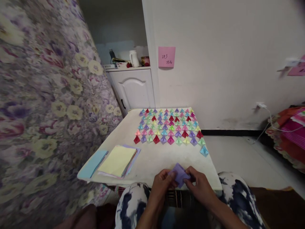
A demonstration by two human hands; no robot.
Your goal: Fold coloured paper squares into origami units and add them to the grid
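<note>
Between my two hands, just over the near edge of the table, is a small folded sheet of purple paper (179, 175). My left hand (164, 180) pinches its left side, with the thumb on top. At the right corner, my right hand (196, 181) grips it between thumb and fingers. Farther back, rows of folded paper pieces (171, 140) in many colours cover the far part of the table. A blue folded piece (204, 151) lies apart near the right edge.
The cream table (152, 162) carries a stack of yellow and other coloured paper sheets (119, 160) and a blue pile (92, 163) at its left. A floral curtain (59, 105) hangs left. Behind stand a white cabinet (135, 89) and a wall with a pink note (166, 57).
</note>
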